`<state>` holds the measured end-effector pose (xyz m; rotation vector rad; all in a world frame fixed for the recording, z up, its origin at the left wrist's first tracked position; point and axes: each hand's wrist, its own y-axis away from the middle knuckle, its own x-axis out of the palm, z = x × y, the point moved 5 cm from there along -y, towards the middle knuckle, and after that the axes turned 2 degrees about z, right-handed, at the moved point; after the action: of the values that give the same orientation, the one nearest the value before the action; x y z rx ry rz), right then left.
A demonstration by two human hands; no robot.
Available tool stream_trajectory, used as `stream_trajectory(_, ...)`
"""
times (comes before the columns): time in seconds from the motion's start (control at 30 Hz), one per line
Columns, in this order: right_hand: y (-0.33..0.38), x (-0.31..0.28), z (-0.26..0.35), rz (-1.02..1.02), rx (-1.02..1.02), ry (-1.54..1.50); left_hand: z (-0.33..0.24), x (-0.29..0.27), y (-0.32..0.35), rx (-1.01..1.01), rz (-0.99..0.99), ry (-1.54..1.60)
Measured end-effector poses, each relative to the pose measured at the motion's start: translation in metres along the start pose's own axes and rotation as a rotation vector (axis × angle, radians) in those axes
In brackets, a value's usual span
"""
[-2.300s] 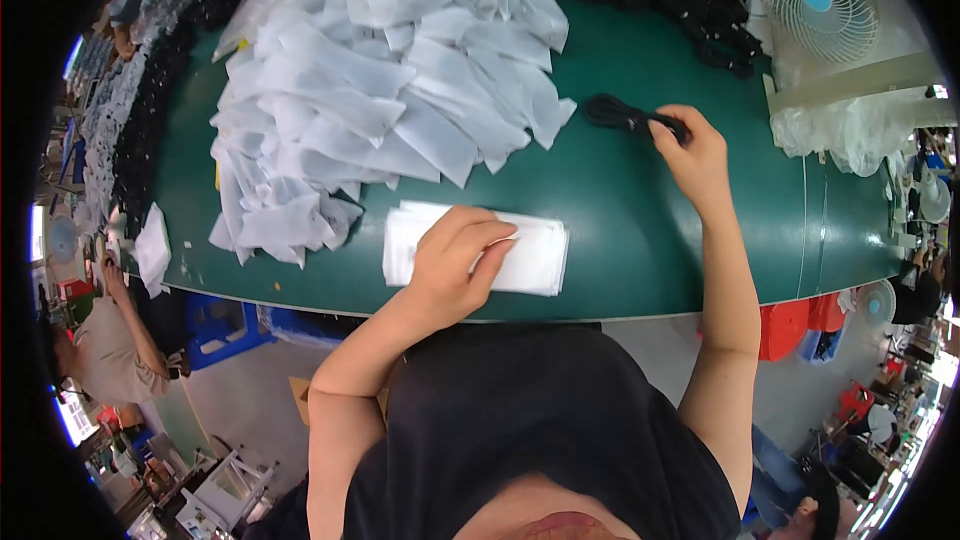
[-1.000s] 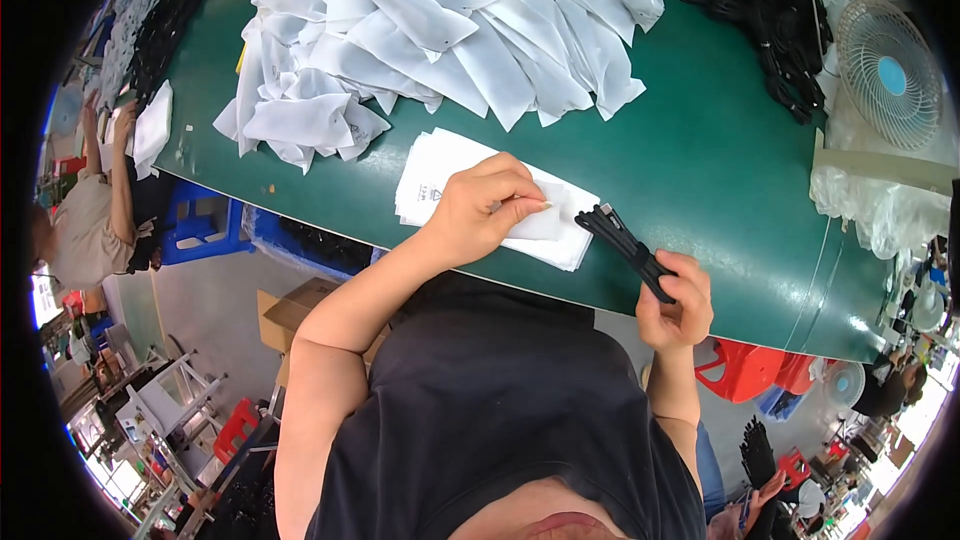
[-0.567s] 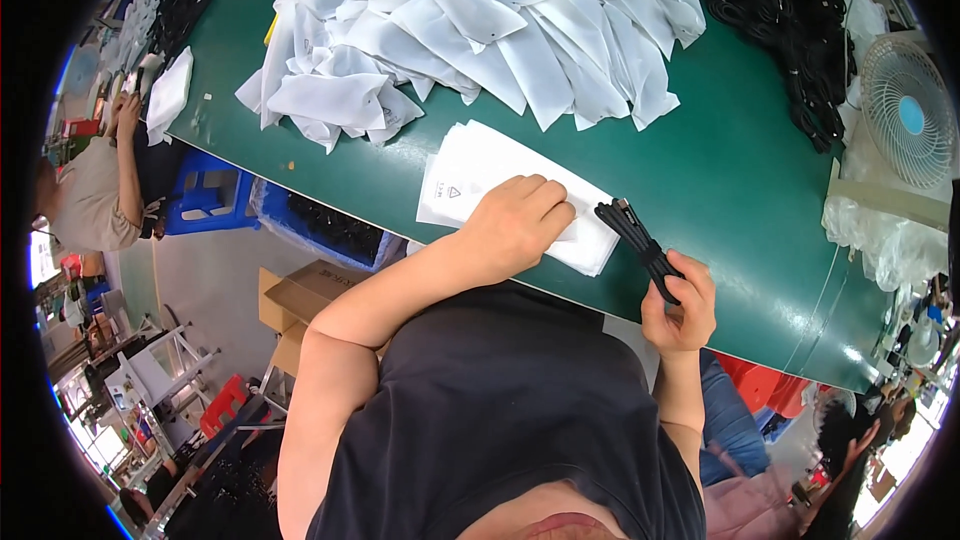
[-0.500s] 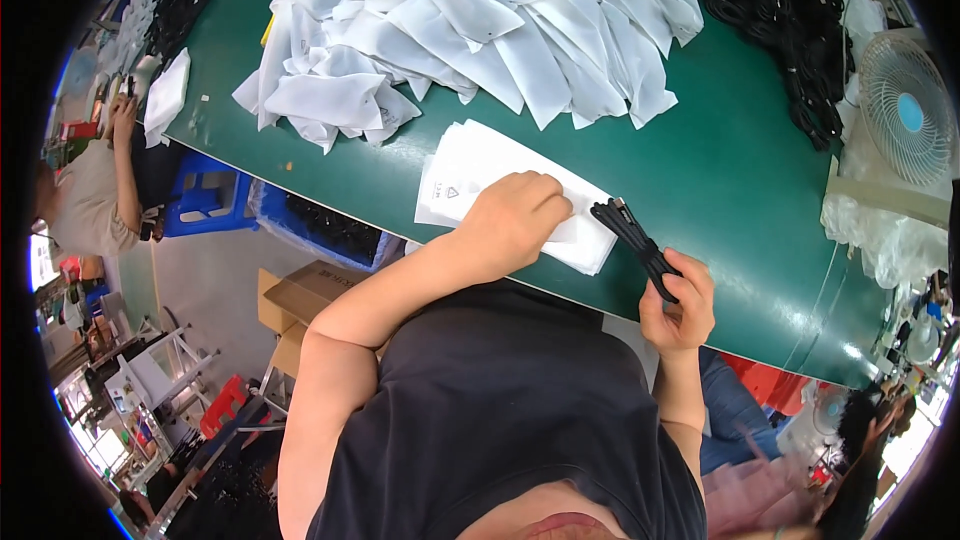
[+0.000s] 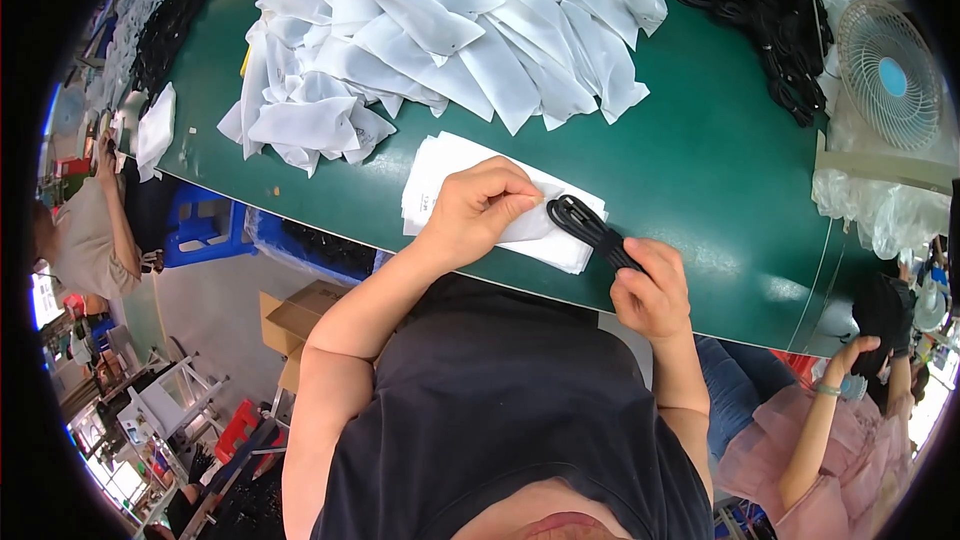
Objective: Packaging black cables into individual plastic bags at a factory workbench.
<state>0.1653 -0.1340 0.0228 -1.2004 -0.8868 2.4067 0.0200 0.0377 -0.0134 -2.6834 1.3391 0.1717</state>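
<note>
Left hand pinching the top white bag of a flat stack at the green counter edge. Right hand clamped on a coiled black cable, tip touching the bag mouth. Best held wide open, cable slid in straight.

Matt white pouches, glossy black rubbery cable, smooth matt green tabletop

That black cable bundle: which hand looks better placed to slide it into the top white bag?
The right hand, probably. It already grips the black cable bundle, whose looped end lies at the white bag stack. The left hand is busy pinching the top bag's edge.
</note>
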Motion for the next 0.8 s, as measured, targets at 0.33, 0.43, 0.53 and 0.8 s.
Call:
stream_trajectory(0.33,0.004,-0.012,0.005,-0.062,-0.151,0.184,-0.006,0.000,-0.002,0.016,0.021,0.001)
stream_trajectory(0.43,0.005,-0.015,0.005,-0.091,-0.118,0.182,-0.014,0.005,-0.001,0.169,0.037,-0.259)
stream_trajectory(0.53,0.009,-0.011,0.003,-0.049,-0.083,0.180,-0.023,0.017,0.000,0.325,0.051,-0.515)
stream_trajectory(0.8,0.020,-0.017,-0.003,-0.107,0.031,0.144,-0.018,0.026,0.001,0.425,0.097,-0.731)
